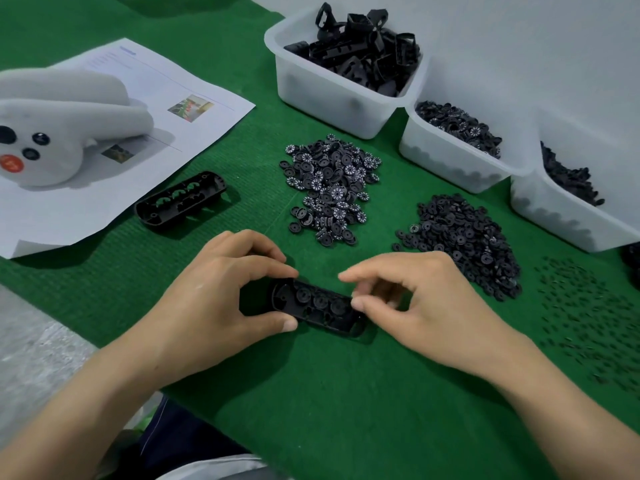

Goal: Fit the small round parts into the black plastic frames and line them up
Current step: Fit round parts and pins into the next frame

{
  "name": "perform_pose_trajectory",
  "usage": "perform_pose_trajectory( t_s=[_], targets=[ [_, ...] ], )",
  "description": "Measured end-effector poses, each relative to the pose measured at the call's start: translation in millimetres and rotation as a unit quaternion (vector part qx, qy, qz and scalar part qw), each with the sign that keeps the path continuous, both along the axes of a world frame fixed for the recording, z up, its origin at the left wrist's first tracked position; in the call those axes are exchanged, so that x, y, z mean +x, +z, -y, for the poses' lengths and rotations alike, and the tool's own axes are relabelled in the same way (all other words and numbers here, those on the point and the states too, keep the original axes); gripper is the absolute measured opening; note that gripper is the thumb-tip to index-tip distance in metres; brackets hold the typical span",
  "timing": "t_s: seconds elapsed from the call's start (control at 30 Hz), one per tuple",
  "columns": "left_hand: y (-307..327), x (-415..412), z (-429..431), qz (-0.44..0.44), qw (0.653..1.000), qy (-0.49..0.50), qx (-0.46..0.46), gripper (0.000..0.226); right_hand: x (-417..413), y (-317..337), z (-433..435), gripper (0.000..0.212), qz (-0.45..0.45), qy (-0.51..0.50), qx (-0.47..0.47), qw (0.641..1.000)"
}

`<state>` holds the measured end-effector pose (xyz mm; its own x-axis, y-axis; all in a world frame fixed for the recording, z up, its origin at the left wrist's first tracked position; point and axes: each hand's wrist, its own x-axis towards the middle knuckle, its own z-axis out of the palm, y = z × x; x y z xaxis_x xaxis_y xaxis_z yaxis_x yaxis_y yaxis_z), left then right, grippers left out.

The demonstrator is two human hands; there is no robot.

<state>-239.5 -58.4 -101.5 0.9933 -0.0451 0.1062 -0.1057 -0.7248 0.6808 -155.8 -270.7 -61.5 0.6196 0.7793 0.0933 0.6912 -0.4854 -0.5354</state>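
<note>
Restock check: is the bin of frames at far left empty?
No, the bin is heaped with black frames that stick up past its rim.

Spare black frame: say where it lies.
Head view, centre-left: the spare frame lies on the green mat at the paper edge, left of the numbered discs.

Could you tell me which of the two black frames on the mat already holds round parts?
The near frame, between the left hand and right hand; the far frame by the paper shows empty openings.
</note>
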Motion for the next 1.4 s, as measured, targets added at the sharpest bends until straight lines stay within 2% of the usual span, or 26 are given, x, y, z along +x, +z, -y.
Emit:
perform_pose_trajectory(
  t_s=[0.13,0.23,0.33,0.5,0.63,0.73,0.87,1.0,1.07,1.23,1.4],
  targets=[
    [1.2,1.3,1.0,-0.004,1.0,0.001,0.006,0.056,-8.2,-4.6,-0.6,0.018,0.021,0.012,-0.023,0.999],
    [2.7,1.6,4.1,-0.004,1.0,-0.003,0.023,0.058,-9.9,-7.2,8.0,0.015,0.015,-0.009,-0.002,1.0],
    [5.5,4.5,14.7,-0.001,0.999,-0.021,0.046,0.061,-9.4,-8.3,30.3,0.012,0.014,-0.068,0.028,0.997],
    [7.4,14.8,46.7,-0.01,0.997,-0.067,0.028,0.053,-4.8,-12.6,66.9,0.013,0.022,-0.172,-0.006,0.985],
    [7.1,23.8,76.8,-0.007,0.996,-0.092,0.012,0.048,12.5,-12.4,66.2,0.016,0.055,-0.201,-0.013,0.978],
    [6.3,26.3,90.2,-0.003,0.995,-0.094,0.009,0.047,32.4,-12.8,47.3,0.023,0.092,-0.183,-0.046,0.978],
    [5.0,26.4,90.2,-0.01,0.997,-0.082,-0.007,0.051,49.8,-12.8,28.2,0.022,0.086,-0.166,-0.083,0.979],
    [3.9,26.4,88.0,-0.017,0.997,-0.076,-0.022,0.055,55.3,-11.5,22.6,0.016,0.076,-0.15,-0.076,0.983],
    [3.5,26.9,87.3,-0.02,0.997,-0.075,-0.027,0.055,52.0,-8.5,29.2,0.014,0.063,-0.136,-0.044,0.988],
    [2.8,28.5,86.5,-0.022,0.997,-0.075,-0.029,0.046,15.8,-4.9,55.1,0.015,0.026,-0.042,0.013,0.999],
    [3.1,28.9,87.5,-0.027,0.997,-0.07,-0.035,0.042,3.9,-11.0,62.5,0.014,0.08,-0.016,0.007,0.997]
  ],
)
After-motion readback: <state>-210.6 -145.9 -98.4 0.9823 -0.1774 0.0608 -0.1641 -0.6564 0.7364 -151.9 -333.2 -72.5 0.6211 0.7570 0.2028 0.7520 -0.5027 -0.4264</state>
